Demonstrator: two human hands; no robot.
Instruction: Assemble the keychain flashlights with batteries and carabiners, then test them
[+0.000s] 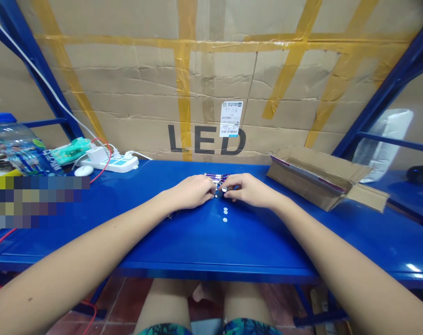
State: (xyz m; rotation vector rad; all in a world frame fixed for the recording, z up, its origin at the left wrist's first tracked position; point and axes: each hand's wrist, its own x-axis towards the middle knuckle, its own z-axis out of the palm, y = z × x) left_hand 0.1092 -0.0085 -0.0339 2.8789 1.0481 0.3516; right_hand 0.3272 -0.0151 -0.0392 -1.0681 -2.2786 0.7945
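Observation:
My left hand (196, 191) is closed in a pinch at the middle of the blue table (211, 242), with a small shiny metal piece (216, 191) at its fingertips. What kind of piece it is cannot be made out. Just to the right, my right hand (251, 190) pinches a small round white-centred cap (224, 189) with a silver rim. Between and behind both hands lie several slim purple-and-silver tubes (216, 177), partly covered by the fingers. In front of the right fingertips, a few small white discs (225, 219) lie flat on the table.
At right stands an open cardboard box (302, 179) with its flap out. On the left are a water bottle (21, 144), a power strip (119, 162) with plugs, a round white object (83, 171) and a red cable (105, 170). A large taped carton (145, 93) backs the table.

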